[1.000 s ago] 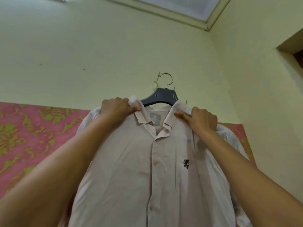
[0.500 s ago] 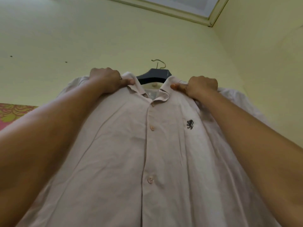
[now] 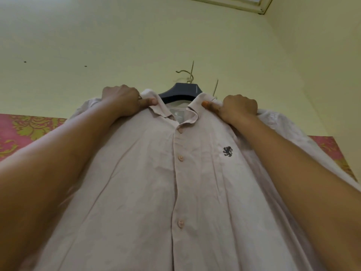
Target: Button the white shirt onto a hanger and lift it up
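While the white shirt (image 3: 175, 182) hangs raised before the wall, closed down its front over the dark hanger (image 3: 180, 91), the lifting step looks to be in hand. The left hand (image 3: 125, 100) and right hand (image 3: 237, 108) each curl round a shoulder beside the collar, thumbs pressing the cloth. 3 buttons (image 3: 180, 158) show fastened. Next, I judge, both grips must hold level so the shirt keeps its seat on the hanger.

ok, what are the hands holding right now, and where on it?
The white shirt, by both shoulders beside the collar: left hand on one side, right hand on the other.
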Tool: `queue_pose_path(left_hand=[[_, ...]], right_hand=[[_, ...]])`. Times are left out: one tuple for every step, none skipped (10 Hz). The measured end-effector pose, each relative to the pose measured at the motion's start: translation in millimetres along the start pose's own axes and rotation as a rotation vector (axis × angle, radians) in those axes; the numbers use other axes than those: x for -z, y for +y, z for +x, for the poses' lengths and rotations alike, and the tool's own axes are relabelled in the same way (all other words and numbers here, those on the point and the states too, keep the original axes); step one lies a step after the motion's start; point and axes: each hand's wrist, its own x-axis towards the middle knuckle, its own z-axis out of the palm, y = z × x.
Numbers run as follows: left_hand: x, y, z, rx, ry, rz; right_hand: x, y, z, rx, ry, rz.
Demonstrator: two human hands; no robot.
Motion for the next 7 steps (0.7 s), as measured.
queue_pose_path(left_hand=[[-0.1, 4.0, -5.9, 0.031, 0.064, -0.079], [-3.8, 10.9, -14.2, 0.065, 0.111, -0.116], [-7.0, 15.8, -23.2, 0.092, 0.127, -0.104], [-10.6, 13.8, -35.3, 0.073, 0.136, -0.081], [-15.3, 12.1, -53.2, 0.027, 0.167, -0.174], [-11.8, 13.0, -73.3, -0.022, 0.22, -0.279], [-4.6, 9.5, -91.3, -0.024, 0.223, -0.345]], right_hand=[[-15.9, -0.4, -9.2, -0.015, 0.057, 0.075], [-34.4, -2.6, -26.2, 0.009, 0.109, 0.067], [-45.6, -0.7, -37.4, 0.043, 0.15, 0.094], [-47.1, 3.2, -48.1, 0.059, 0.138, 0.09], [-48.0, 4.1, -62.9, 0.064, 0.101, 0.126], [-39.6, 5.7, -82.8, 0.065, 0.117, 0.165], [-27.1, 5.4, -103.3, 0.076, 0.1, 0.209]])
